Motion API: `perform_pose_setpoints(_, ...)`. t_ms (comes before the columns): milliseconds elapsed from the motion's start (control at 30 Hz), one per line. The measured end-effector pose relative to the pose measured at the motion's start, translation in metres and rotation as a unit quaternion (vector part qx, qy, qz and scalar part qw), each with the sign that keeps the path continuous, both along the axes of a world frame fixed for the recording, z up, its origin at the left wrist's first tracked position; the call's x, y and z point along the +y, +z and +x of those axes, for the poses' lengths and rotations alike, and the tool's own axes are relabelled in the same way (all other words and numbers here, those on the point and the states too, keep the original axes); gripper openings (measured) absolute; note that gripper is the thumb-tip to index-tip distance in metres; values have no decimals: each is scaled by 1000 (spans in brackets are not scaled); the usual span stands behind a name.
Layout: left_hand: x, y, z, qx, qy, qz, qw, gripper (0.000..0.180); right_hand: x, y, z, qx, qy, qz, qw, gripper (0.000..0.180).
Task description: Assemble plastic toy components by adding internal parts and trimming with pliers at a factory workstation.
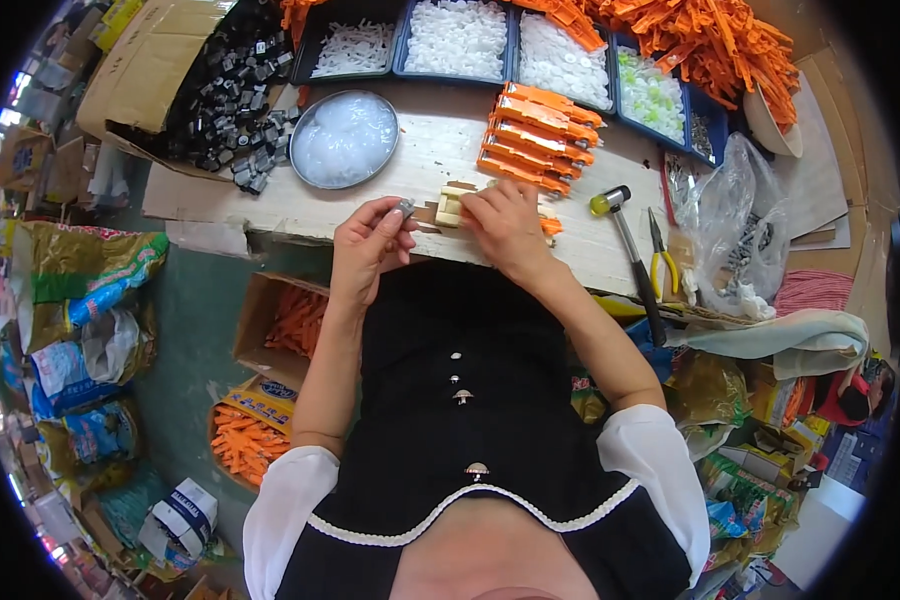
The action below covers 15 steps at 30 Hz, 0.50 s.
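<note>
Small held piece [404,208]: was grey.
Block [449,206]: was cream-yellow.
Stacked parts [540,140]: were bright orange, like the heaped parts [710,40].
Trays [453,80]: were dark blue; their small pieces [457,38] were mostly white, with lime-green mixed into one lot [650,95].
Round dish [342,186]: was silvery, its contents [345,135] milky bluish-white.
Loose fittings [240,120]: were black and silver-grey.
Hammer [628,240]: had a black grip, silvery shaft and yellow face.
Pliers [663,265]: had yellow handles.
Tabletop [425,130]: was off-white.
Garment [420,340]: was black with white scalloped trim and white sleeves [655,455].
Floor [195,310]: was grey-green.
</note>
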<state>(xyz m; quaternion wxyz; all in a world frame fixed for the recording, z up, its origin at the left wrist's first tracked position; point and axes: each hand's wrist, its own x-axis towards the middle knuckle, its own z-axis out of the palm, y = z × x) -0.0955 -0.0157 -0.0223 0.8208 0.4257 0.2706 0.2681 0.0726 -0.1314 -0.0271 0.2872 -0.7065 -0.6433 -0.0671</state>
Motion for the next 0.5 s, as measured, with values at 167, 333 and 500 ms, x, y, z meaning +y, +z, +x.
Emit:
perform_pose_setpoints(167, 0, -10, -3, 9, 23, -17, 1000, 20, -14, 18, -14, -42, 23, -89, 995, 46)
perform_pose_setpoints(333, 6, 0, 12, 17, -8, -23, 1000, 20, -17, 0, -19, -103, 29, -101, 989, 43)
perform_pose_setpoints(500, 20, 6, 27, 59, -72, 28, 995, 19, -17, 2, -9, 5, 62, -73, 995, 44)
